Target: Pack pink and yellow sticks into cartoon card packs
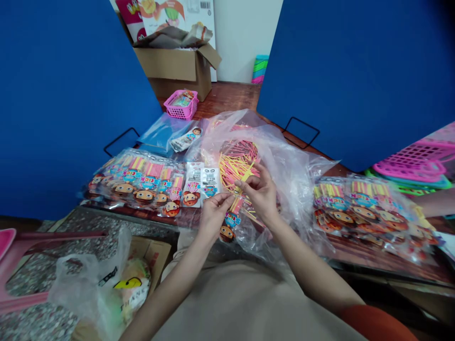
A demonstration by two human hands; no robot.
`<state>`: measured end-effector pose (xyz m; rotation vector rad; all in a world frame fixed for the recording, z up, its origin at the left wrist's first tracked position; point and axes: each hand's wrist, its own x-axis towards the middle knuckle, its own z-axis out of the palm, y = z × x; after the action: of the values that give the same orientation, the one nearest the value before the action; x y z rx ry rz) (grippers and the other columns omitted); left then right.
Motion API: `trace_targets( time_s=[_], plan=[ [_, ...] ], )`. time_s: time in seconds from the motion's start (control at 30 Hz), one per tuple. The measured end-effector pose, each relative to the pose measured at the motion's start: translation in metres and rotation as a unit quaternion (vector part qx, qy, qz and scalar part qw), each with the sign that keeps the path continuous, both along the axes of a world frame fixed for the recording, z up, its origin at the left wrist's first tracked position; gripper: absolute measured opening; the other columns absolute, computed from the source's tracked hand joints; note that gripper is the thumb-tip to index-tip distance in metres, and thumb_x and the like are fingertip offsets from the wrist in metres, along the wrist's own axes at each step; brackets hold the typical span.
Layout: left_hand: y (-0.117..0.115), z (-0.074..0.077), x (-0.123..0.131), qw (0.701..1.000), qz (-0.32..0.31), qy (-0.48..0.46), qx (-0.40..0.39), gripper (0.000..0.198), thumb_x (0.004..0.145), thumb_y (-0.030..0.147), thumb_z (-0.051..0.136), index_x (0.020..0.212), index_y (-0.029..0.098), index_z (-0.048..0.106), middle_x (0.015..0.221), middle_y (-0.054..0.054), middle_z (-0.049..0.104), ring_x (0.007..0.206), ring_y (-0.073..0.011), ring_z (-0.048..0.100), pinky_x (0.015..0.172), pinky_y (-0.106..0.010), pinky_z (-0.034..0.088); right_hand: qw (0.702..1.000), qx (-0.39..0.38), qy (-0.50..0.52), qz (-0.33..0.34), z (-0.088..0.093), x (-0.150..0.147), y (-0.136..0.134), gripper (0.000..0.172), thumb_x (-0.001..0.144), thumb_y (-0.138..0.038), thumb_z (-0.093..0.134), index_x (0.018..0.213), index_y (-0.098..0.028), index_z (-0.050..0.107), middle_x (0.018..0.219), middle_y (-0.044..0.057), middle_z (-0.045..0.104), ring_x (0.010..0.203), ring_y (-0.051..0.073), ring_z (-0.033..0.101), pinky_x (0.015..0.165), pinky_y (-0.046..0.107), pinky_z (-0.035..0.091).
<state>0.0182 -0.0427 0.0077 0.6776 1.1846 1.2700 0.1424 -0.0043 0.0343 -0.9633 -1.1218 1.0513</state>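
A small printed packet (232, 220) with pink sticks inside hangs upright between my hands. My left hand (214, 213) is closed on its upper left edge. My right hand (261, 192) pinches yellow sticks (248, 173) at the packet's top. Just beyond them, a large clear plastic bag (280, 156) lies open with a heap of loose pink and yellow sticks (232, 166). Two flat printed packets (192, 189) lie left of the heap. Whether the sticks in my right hand are inside the packet's mouth is too small to tell.
Filled packets lie in rows at the left (142, 182) and right (366, 203). Behind are a pink basket (181, 111), a cardboard box (167, 66) and blue panels (355, 71). Another person's arm (439, 202) shows at the right edge.
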Motion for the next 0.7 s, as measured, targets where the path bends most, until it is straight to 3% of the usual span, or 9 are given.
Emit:
trace_targets(
  time_s=[0.07, 0.17, 0.3, 0.43, 0.57, 0.7],
  plan=[
    [0.000, 0.000, 0.000, 1.000, -0.003, -0.014, 0.000, 0.029, 0.058, 0.038, 0.085, 0.075, 0.017, 0.075, 0.071, 0.000, 0.070, 0.063, -0.0104, 0.058, 0.065, -0.022, 0.045, 0.999, 0.019, -0.034, 0.004, 0.000, 0.002, -0.002, 0.054, 0.075, -0.039, 0.076, 0.123, -0.026, 0.056, 0.056, -0.009, 0.052, 0.048, 0.010, 0.044, 0.047, 0.024, 0.035],
    [0.001, 0.000, 0.000, 0.999, -0.013, -0.046, 0.000, 0.030, 0.059, 0.038, 0.085, 0.078, 0.016, 0.076, 0.073, -0.001, 0.071, 0.065, -0.0105, 0.059, 0.069, -0.023, 0.045, 0.997, 0.033, -0.067, 0.004, -0.003, 0.006, -0.003, 0.047, 0.078, -0.040, 0.073, 0.121, -0.026, 0.059, 0.057, -0.007, 0.053, 0.049, 0.010, 0.044, 0.048, 0.026, 0.036],
    [0.002, 0.001, 0.000, 0.997, -0.019, -0.072, -0.002, 0.030, 0.059, 0.037, 0.086, 0.076, 0.016, 0.075, 0.070, 0.000, 0.070, 0.063, -0.0105, 0.058, 0.068, -0.023, 0.045, 0.992, 0.046, -0.121, 0.011, -0.006, 0.013, -0.007, 0.021, 0.082, -0.040, 0.069, 0.092, -0.021, 0.070, 0.065, -0.002, 0.062, 0.057, 0.011, 0.054, 0.056, 0.026, 0.042],
    [0.002, 0.005, 0.001, 0.996, -0.025, -0.087, -0.002, 0.029, 0.057, 0.037, 0.087, 0.075, 0.016, 0.075, 0.069, 0.000, 0.070, 0.063, -0.0106, 0.058, 0.068, -0.024, 0.045, 0.972, 0.064, -0.221, 0.048, -0.004, 0.021, -0.011, 0.022, 0.085, -0.040, 0.067, 0.079, -0.020, 0.073, 0.075, 0.002, 0.071, 0.068, 0.015, 0.063, 0.066, 0.028, 0.047],
    [0.001, 0.005, 0.004, 0.995, -0.036, -0.092, -0.012, 0.031, 0.056, 0.038, 0.088, 0.073, 0.016, 0.075, 0.066, 0.000, 0.069, 0.061, -0.0110, 0.057, 0.066, -0.024, 0.045, 0.988, 0.022, -0.148, 0.049, 0.001, 0.024, -0.009, 0.025, 0.079, -0.045, 0.072, 0.076, -0.020, 0.071, 0.073, 0.002, 0.070, 0.065, 0.014, 0.062, 0.062, 0.027, 0.048],
    [0.000, 0.003, 0.004, 0.994, -0.037, -0.102, -0.024, 0.032, 0.054, 0.037, 0.089, 0.072, 0.015, 0.075, 0.067, 0.000, 0.069, 0.061, -0.0103, 0.057, 0.067, -0.024, 0.045, 0.999, -0.026, -0.026, -0.024, 0.006, 0.028, 0.004, 0.032, 0.082, -0.051, 0.067, 0.079, -0.019, 0.065, 0.077, 0.002, 0.070, 0.062, 0.012, 0.060, 0.062, 0.026, 0.050]
  ],
)
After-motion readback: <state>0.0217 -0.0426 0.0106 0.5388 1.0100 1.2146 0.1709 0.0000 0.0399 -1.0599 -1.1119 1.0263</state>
